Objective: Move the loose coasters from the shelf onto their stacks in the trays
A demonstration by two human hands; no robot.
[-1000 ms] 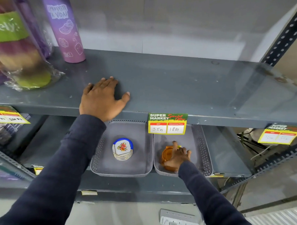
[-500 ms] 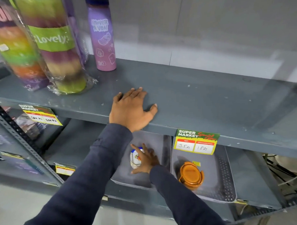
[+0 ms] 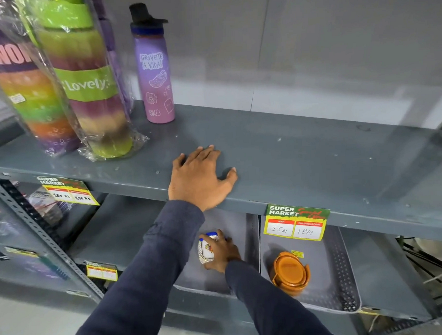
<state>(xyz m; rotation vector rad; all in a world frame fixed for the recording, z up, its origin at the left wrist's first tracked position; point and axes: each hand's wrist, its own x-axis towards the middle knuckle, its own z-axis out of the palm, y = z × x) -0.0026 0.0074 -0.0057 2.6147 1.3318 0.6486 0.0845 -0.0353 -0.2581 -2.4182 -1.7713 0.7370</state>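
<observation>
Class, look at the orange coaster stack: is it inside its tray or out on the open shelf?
Inside. The orange coaster stack sits on the floor of the right grey tray, within its perforated walls, untouched by either hand.

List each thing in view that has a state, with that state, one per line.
Left hand: flat on the upper shelf, holding nothing.
Right hand: on the white coasters in the left tray.
Orange coasters: stacked in the right tray, untouched.
Purple bottle: upright, capped.
</observation>
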